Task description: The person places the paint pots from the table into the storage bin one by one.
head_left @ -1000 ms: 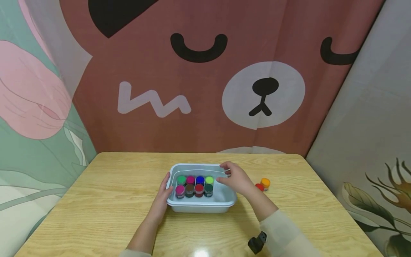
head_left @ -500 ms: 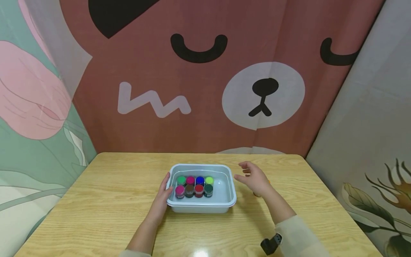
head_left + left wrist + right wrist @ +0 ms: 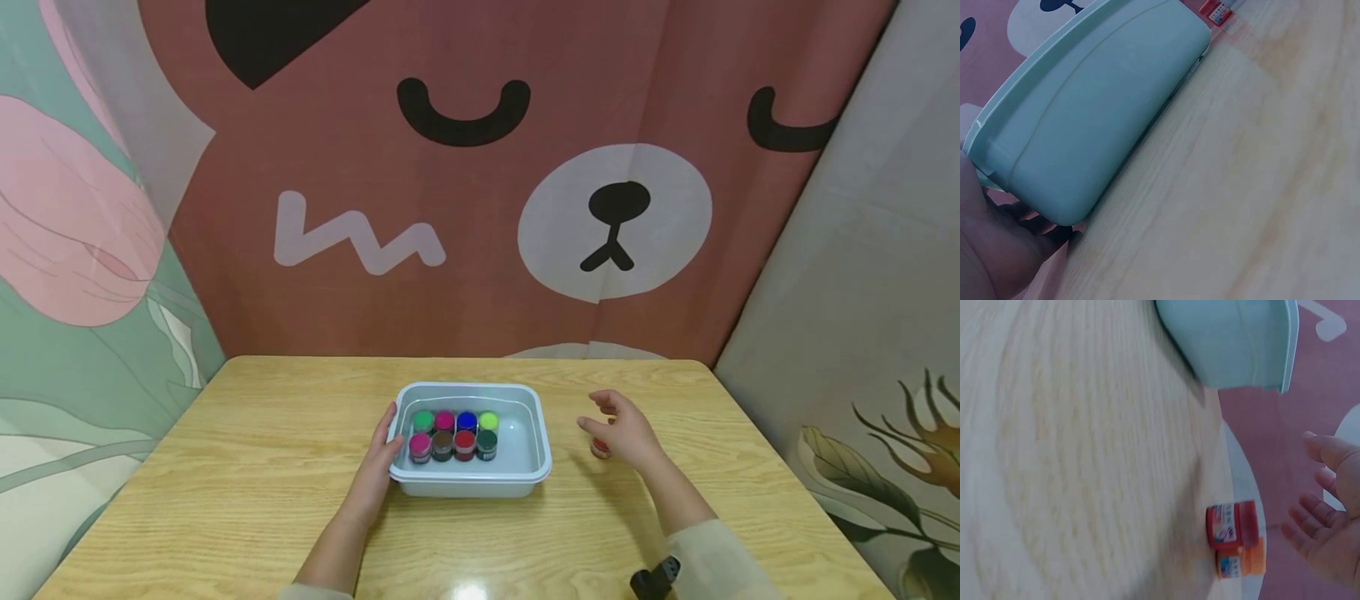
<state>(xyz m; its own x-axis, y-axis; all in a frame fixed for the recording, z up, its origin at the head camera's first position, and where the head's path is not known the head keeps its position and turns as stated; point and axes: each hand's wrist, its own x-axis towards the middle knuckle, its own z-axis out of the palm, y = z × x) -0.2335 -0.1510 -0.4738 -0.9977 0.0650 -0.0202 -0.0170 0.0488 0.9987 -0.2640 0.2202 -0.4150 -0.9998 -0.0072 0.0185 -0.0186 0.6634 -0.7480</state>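
Note:
A light blue plastic tub (image 3: 471, 487) stands on the table, holding two rows of small paint jars with coloured lids. Among them are a blue jar (image 3: 467, 422), a brown jar (image 3: 442, 445) and a dark green jar (image 3: 487, 444). My left hand (image 3: 373, 467) grips the tub's left end, thumb at the rim and fingers along the outside wall. To the right of the tub, my right hand (image 3: 628, 433) hovers with loosely bent fingers and nothing in them. Below it stand a red paint jar (image 3: 1232, 525) and an orange paint jar (image 3: 1241, 559), side by side; the orange one is hidden in the head view.
The wooden table (image 3: 247, 483) reaches back to a curtain (image 3: 337, 308) printed with a bear's face. A small black device (image 3: 655, 578) hangs at the right sleeve. Patterned fabric (image 3: 862, 333) borders the right side.
My right hand has moved from over the tub's right end rightward to above the two loose jars, covering most of them from the head view. The left hand and tub stay put.

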